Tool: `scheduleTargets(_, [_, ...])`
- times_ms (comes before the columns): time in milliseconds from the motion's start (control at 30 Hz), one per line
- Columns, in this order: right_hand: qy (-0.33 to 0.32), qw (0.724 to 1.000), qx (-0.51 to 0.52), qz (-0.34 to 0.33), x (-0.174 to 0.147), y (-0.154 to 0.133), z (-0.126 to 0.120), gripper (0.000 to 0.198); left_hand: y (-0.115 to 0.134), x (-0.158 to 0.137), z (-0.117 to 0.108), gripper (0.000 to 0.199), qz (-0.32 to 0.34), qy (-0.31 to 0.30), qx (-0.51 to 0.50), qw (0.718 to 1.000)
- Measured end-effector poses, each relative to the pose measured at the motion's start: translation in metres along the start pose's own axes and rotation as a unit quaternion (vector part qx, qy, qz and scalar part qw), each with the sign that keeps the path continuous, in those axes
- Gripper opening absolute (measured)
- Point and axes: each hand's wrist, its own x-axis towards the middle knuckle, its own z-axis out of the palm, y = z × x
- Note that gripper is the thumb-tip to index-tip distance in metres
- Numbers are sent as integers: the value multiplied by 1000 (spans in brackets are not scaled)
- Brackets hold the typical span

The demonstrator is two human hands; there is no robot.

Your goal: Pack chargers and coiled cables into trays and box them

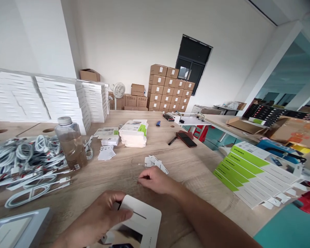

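My left hand (105,215) grips a printed white card (150,220) with rounded corners, a narrow dark slot and a product picture, the thumb lying on its face. The card's lower part runs out of view. Beyond it, my right hand (155,179) hovers low over the table with its fingers curled together. Whether something small sits between those fingertips is hidden. Just behind my right hand lies a loose pile of small white paper pieces (157,163). At the lower left is an open white box (42,220) with a pale flat item inside.
Bundled white cables (28,155) heap at left beside a plastic bottle (71,144). Printed card stacks (133,133) and leaflets (106,152) stand mid-table. A phone (188,139) and black marker (173,140) lie behind. Green-and-white boxes (255,175) are stacked at right.
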Motion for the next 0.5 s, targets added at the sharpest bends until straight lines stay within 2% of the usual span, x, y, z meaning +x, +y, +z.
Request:
scheduleTargets(67, [86,994,-73,3,4,7,-5,23,-2,2,-2,21,2,19,29,999])
scheduleTargets(167, [150,978,-143,40,6,21,-25,35,-5,4,-6,21,18,64,98,993])
scheduleTargets(233, [162,972,-159,65,4,30,-40,31,-9,4,-8,23,7,110,121,986])
scheduleTargets(333, [152,971,-160,96,0,43,-54,17,-11,3,-8,50,-12,140,105,984])
scheduleTargets(433, [155,972,-133,116,2,54,-56,20,-11,3,-8,41,-18,99,96,990])
scheduleTargets(500, [175,971,-106,126,5,60,-56,17,-10,5,-8,33,-10,93,118,989])
